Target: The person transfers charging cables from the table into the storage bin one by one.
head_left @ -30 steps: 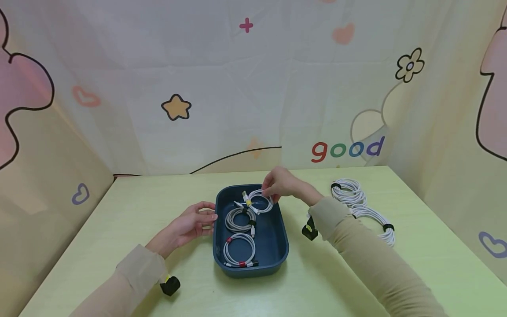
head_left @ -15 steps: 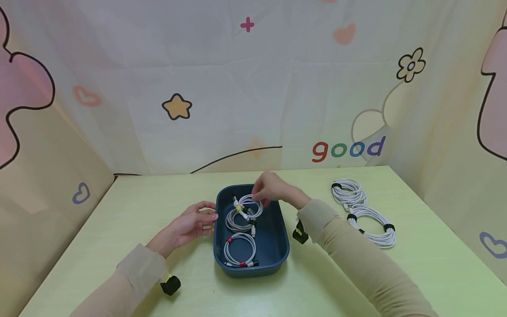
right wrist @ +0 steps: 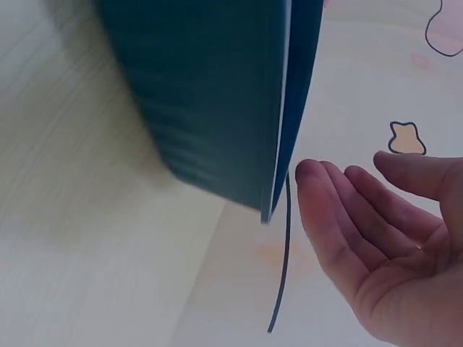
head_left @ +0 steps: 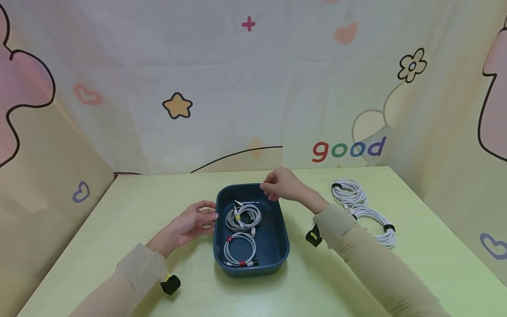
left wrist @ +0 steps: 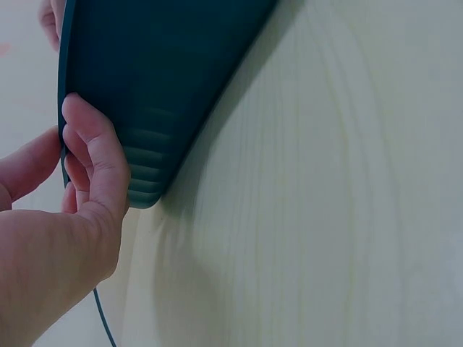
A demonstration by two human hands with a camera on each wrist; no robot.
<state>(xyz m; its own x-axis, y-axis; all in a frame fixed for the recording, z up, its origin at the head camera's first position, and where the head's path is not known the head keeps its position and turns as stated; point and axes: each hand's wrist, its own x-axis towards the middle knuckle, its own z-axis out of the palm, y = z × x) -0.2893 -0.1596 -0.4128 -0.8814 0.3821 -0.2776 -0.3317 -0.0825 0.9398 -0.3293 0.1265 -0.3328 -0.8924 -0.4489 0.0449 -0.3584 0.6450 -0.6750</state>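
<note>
A dark blue rectangular bin (head_left: 273, 259) stands on the table with three coiled cables inside. A white coil with a yellow tie (head_left: 257, 211) lies over a grey coil with black ties (head_left: 229, 223). Nearer the front lies a white coil with red ties (head_left: 253, 251). My left hand (head_left: 194, 224) touches the bin's left side with bent, relaxed fingers, its fingertips at the rim. Over the far right corner of the bin, my right hand (head_left: 283, 184) holds nothing. In the right wrist view its fingers (right wrist: 329, 231) are loosely bent and the thumb is apart.
Two white cable coils lie to the right on the table: one farther back (head_left: 350, 191) and one nearer (head_left: 386, 240), partly behind the right sleeve (head_left: 368, 246). A printed curtain (head_left: 222, 88) hangs behind the table (head_left: 138, 207).
The right hand carried the yellow-tied coil left over the grey coil, let it go, and drew back right to the bin's far corner. The left hand has not moved.
</note>
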